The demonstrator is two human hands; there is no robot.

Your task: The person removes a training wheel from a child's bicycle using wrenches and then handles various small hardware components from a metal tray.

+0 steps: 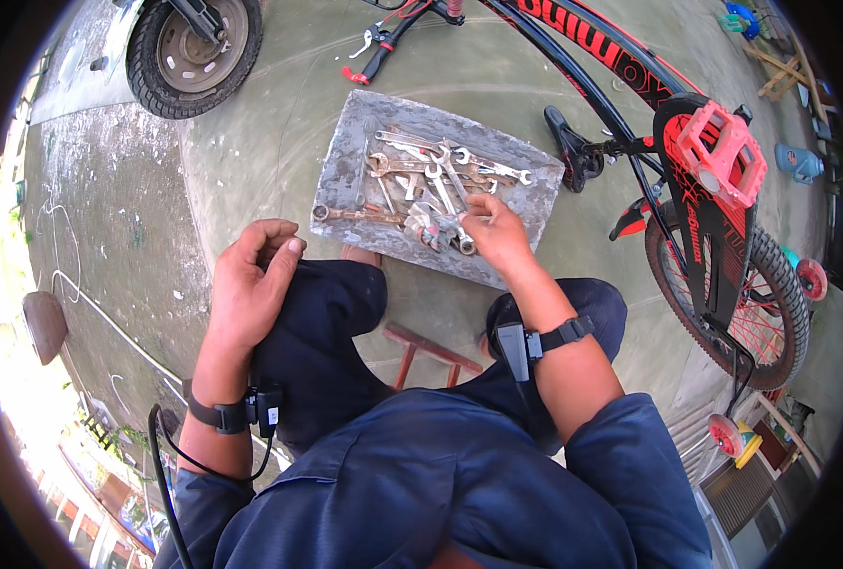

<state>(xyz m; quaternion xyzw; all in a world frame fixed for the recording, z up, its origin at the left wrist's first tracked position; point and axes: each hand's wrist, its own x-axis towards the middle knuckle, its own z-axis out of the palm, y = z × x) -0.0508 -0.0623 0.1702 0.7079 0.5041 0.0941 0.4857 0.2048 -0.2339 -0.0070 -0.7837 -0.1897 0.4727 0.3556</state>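
A dented grey metal tray [346, 185] holds a jumble of worn wrenches [400, 162] and other small metal pieces, some pale and crumpled-looking. Over the tray's right part, my right hand [493, 228] grips a silver wrench [448, 182] with thumb and fingers, the wrench lying among the others. My left hand [256, 280] is by my left knee, left of the tray, with fingers loosely curled and nothing visible in them.
A black-and-red bicycle [630, 142] with pink pedal and small red stabilizer wheels stands at right, saddle [573, 147] near the tray. A scooter wheel [192, 52], a pump-like tool [384, 52], a wooden stool [407, 351], a blue jug [799, 163] and white cord [109, 313] surround me.
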